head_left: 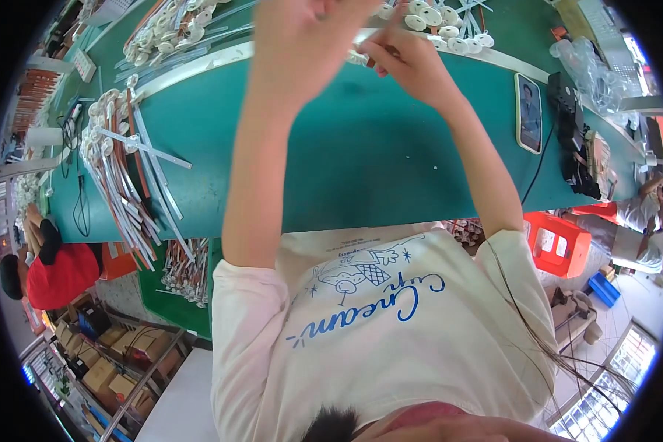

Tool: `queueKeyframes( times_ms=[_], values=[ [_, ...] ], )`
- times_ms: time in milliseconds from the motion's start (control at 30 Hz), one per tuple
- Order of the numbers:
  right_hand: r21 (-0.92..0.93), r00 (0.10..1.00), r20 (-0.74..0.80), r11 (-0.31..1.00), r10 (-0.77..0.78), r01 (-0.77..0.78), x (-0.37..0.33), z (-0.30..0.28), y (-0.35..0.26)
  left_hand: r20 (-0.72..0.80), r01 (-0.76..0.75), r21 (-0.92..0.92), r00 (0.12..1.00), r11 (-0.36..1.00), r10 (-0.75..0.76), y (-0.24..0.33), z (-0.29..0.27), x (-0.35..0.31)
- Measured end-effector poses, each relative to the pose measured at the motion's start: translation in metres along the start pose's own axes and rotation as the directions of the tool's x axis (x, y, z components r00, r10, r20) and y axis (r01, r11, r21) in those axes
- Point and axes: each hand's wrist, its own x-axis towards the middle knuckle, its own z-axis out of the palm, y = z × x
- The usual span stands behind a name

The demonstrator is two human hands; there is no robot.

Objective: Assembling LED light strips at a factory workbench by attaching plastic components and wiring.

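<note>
Working at the white rail (206,66): left hand (313,44), right hand (412,60).
White disc-ended strips (429,15) lie beyond it; cannot tell whether either hand grips anything.

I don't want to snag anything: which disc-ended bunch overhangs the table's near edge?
The left bunch, before the white ledge: it juts past the green table. The far bunches lie behind that ledge.

Strips (122,193) are laid toward the left end of the table (346,169), over its near edge. A phone (528,114) is set rightward, by the far edge. Discs (429,16) are heaped past it.
</note>
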Motion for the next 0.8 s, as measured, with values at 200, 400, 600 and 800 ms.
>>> queueKeyframes(
  times_ms=[200,400,600,800],
  values=[
    [0.198,0.981,0.020,0.961,0.193,-0.193,-0.029,-0.007,0.023,0.208,-0.113,0.488,0.978,0.865,0.010,-0.134,-0.006,-0.064],
    [0.203,0.956,-0.045,0.940,0.288,-0.274,-0.050,-0.009,0.033,0.433,-0.120,0.601,0.880,0.790,-0.196,-0.144,0.001,-0.087],
    [0.121,0.938,-0.034,0.933,0.345,-0.339,-0.062,-0.014,0.023,0.414,-0.251,0.653,0.908,0.714,-0.059,-0.143,0.008,-0.095],
    [0.159,0.928,0.011,0.915,0.373,-0.370,-0.068,-0.014,0.031,0.332,-0.203,0.690,0.942,0.695,-0.054,-0.147,0.016,-0.099]
  ],
)
